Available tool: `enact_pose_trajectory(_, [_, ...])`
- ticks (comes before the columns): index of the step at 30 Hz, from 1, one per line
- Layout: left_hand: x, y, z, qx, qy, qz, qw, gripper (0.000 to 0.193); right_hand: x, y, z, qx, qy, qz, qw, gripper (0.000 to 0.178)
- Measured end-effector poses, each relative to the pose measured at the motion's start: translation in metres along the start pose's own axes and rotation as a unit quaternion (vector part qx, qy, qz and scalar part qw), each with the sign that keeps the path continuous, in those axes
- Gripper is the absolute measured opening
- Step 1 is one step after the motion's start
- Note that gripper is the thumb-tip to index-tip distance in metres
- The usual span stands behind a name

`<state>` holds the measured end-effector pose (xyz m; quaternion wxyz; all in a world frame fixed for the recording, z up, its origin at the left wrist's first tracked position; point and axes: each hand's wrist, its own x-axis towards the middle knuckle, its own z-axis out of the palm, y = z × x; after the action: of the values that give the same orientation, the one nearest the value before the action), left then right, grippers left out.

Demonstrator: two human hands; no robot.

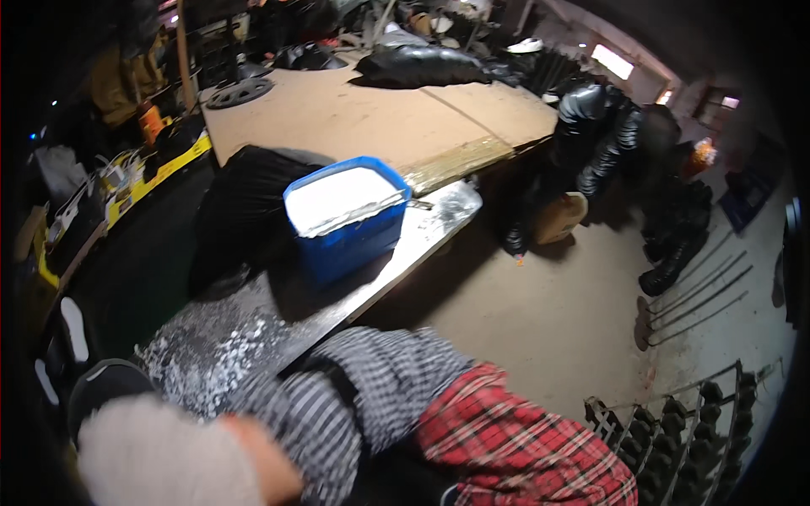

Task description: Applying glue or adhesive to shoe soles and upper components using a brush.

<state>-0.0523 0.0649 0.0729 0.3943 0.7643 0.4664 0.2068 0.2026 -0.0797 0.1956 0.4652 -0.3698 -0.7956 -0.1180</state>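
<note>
Our right hand (164, 451), in a pale glove, was a blur — we couldn't tell if it was shut on anything. Our left hand was out of sight, so we couldn't tell if both were together or apart. Just past the right hand we saw a black rounded thing (105, 386). Beside that hand was a metal bench (443, 212) with white bits (224, 367). Farther out — on the bench — stood a blue tub (350, 253) of white stuff (346, 198). Farthest was a brown table (363, 110).

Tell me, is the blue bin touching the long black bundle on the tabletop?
Apart. The head view shows tan tabletop between blue bin and black bundle.
</note>
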Motion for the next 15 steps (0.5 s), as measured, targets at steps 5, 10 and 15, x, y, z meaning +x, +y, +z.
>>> enact_pose_trajectory(5, [-0.083, 0.006, -0.011, -0.146, 0.034, -0.128, 0.98, 0.037, -0.1, 0.056, -0.107, 0.282, 0.144, 0.284, 0.905, 0.044])
enact_pose_trajectory(10, [-0.095, 0.031, 0.019, -0.266, 0.064, -0.115, 0.955, 0.034, -0.163, 0.096, -0.192, -0.091, 0.267, 0.439, 0.853, 0.024])
enact_pose_trajectory(15, [-0.029, 0.007, 0.091, -0.191, 0.032, 0.095, 0.976, 0.028, -0.181, 0.135, -0.177, -0.101, 0.146, 0.507, 0.843, 0.022])
